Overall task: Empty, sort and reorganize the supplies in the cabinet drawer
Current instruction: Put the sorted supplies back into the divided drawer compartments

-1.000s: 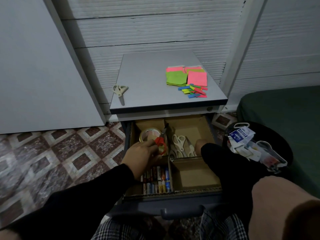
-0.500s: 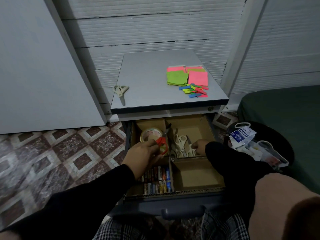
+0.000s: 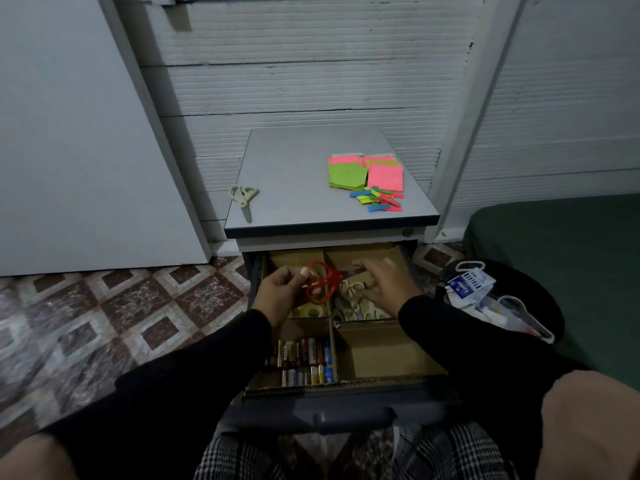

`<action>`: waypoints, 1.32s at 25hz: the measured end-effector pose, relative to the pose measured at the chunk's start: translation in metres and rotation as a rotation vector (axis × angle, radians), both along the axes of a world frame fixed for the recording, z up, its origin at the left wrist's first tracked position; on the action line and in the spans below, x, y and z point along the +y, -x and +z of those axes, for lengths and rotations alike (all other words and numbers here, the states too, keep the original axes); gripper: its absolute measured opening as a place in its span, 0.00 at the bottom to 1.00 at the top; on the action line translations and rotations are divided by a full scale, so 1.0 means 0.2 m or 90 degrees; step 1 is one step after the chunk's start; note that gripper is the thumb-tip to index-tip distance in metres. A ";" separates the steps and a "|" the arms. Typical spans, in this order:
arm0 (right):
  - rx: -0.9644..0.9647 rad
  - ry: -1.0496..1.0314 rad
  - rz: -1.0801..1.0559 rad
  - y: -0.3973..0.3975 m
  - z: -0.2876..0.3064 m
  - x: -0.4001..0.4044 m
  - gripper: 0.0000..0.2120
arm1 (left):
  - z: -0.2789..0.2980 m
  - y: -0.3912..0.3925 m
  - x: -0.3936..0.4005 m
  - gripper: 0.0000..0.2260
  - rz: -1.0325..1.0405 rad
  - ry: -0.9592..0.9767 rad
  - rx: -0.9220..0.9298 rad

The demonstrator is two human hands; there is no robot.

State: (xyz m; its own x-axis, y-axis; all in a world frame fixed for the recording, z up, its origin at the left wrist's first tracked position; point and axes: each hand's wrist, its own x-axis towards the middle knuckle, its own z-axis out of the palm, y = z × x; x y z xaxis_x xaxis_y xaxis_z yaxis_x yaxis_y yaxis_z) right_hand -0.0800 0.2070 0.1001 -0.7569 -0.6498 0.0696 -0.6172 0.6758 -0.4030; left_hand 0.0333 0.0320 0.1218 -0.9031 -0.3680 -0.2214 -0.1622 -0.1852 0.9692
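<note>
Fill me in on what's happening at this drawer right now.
A person is sorting an open drawer split into cardboard compartments. The left hand holds red scissors above the tape. The right hand reaches over the beige scissors in the next compartment. Batteries fill the front-left one. Sticky notes and another pair of scissors lie on the cabinet top.

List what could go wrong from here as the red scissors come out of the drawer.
1. The left hand pinches the red scissors only by a handle loop, so they could swing or drop onto the tape below.
2. The right hand reaches among the beige scissors close beside them; their blades are hidden, so a finger might get nicked.
</note>
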 end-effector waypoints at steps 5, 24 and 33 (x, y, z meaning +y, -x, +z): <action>0.066 -0.005 0.021 -0.07 0.12 0.00 0.16 | 0.03 0.02 -0.01 0.08 -0.003 -0.166 -0.050; -0.156 -0.238 -0.248 0.21 -0.14 -0.06 0.13 | -0.19 0.03 -0.30 0.16 -0.240 0.791 -0.210; -0.202 -0.286 -0.289 0.25 -0.22 -0.11 0.15 | -0.23 0.04 -0.31 0.13 -0.260 0.871 -0.186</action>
